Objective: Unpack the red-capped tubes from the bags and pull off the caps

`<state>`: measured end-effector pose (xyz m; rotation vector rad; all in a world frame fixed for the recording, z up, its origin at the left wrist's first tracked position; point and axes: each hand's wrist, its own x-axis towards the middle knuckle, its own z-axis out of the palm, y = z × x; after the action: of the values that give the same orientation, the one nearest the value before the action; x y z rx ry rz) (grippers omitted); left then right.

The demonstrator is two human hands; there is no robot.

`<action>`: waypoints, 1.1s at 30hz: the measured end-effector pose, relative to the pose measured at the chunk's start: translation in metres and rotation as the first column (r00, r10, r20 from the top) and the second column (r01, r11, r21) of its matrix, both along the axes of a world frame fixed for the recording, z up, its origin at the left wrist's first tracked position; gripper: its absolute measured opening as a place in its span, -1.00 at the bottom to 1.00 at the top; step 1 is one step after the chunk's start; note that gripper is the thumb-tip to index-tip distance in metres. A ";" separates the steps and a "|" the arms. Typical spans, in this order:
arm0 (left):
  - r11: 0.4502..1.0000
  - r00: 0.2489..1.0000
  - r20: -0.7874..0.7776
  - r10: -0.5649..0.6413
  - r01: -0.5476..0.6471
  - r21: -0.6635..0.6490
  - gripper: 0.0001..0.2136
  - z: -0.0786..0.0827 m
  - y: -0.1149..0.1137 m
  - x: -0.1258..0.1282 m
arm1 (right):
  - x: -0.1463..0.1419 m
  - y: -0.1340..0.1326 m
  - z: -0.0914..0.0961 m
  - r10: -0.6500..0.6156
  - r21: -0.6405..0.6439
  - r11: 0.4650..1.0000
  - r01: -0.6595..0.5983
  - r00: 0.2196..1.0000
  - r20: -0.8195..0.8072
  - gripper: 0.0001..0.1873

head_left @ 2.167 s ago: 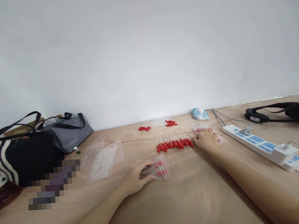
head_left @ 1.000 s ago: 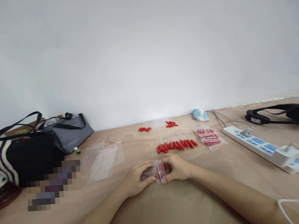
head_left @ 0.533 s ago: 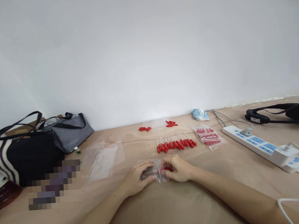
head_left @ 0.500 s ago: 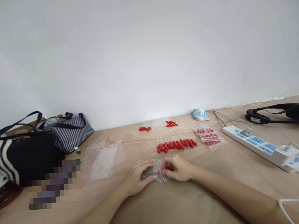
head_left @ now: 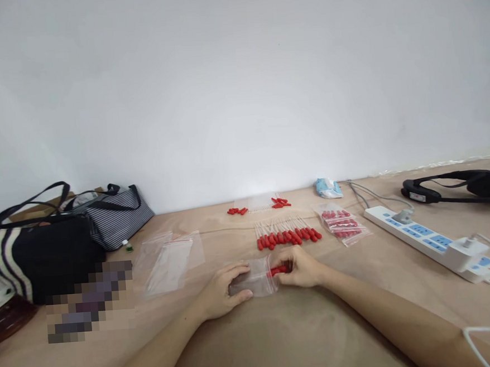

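Observation:
A small clear zip bag [head_left: 257,284] lies in front of me, its opening with the red line facing right. My left hand [head_left: 225,291] grips the bag's left end, thumb at the near edge and fingers at the far edge. At the mouth, my right hand [head_left: 297,267] pinches a few red-handled sticks [head_left: 279,270]. Their red ends show between thumb and fingers; the other ends point left at the bag, and I cannot tell how far inside they reach. Beyond the hands lies a row of more red-handled pieces [head_left: 288,237] with thin pale shafts pointing away.
Flat clear bags [head_left: 170,264] lie left. Filled zip bags [head_left: 343,226] overlap at right, near a blue tissue pack [head_left: 328,188]. A power strip [head_left: 429,240] and black headset [head_left: 459,188] sit farther right. Striped bag [head_left: 117,215] and black bag [head_left: 53,258] stand left.
My right hand has drawn slightly right and away from the bag's mouth, so more of the red handles shows. My left hand stays on the bag.

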<state>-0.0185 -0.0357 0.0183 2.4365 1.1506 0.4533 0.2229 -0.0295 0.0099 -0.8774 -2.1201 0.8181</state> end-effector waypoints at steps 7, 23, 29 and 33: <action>0.998 0.999 -0.041 0.004 -0.006 -0.059 -0.57 0.013 0.007 -0.017 | 0.060 0.034 0.011 -0.178 -0.407 0.908 0.100 0.971 -0.159 -0.81; 0.590 0.608 0.447 0.656 -0.045 -0.806 -0.82 0.022 0.027 0.070 | -0.019 -0.009 -0.008 -0.322 0.677 0.700 0.230 0.947 0.012 -0.72; 0.620 0.612 0.423 0.669 -0.146 -0.771 -0.87 0.024 0.066 0.056 | -0.011 -0.013 -0.008 -0.361 0.664 0.712 0.229 0.930 0.066 -0.70; 0.598 0.661 0.320 0.679 -0.246 -0.763 -0.85 0.026 0.107 0.044 | -0.002 -0.015 -0.013 -0.364 0.556 0.794 0.246 0.925 0.111 -0.79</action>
<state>0.0252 0.0715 0.0446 1.1743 1.3709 0.7392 0.2214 -0.0441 -0.0030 -0.9904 -2.1376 -0.0547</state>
